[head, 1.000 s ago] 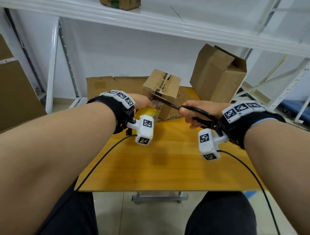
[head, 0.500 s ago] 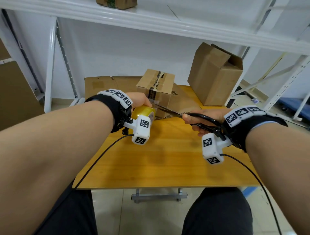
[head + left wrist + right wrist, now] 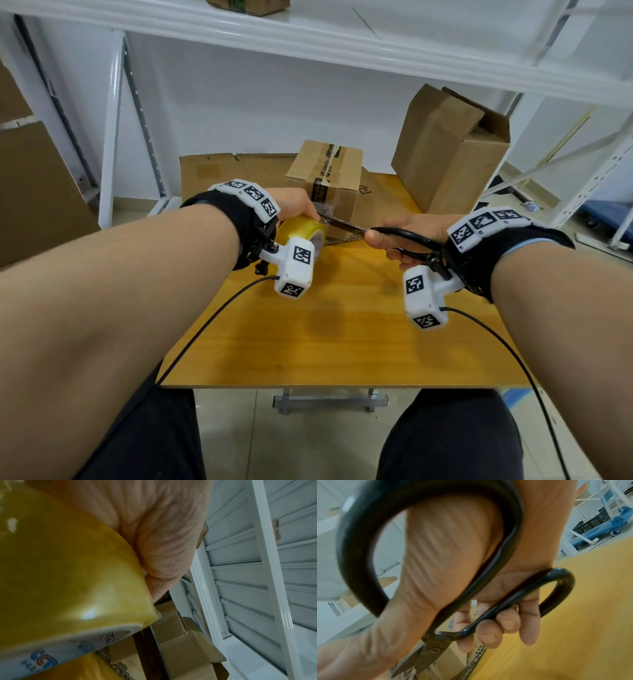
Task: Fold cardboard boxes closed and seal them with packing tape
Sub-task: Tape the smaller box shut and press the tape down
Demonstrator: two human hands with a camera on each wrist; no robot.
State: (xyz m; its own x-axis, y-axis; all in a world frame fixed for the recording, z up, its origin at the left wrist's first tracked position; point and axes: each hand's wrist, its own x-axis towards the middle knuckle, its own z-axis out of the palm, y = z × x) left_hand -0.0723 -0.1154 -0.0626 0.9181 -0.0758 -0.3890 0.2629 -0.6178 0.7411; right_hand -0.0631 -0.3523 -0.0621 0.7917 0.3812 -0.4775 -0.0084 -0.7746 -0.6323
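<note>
Our left hand (image 3: 294,209) grips the tape roll (image 3: 305,231). Our right hand (image 3: 407,236) clamps the scissors (image 3: 394,234), blades pointing at 10 o'clock toward the taped box (image 3: 325,178).

Scissor tips (image 3: 325,219) hidden behind tape roll (image 3: 303,229), L wrist view blurred

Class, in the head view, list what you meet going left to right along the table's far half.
left hand → tape roll → scissors → right hand → open cardboard box
</note>
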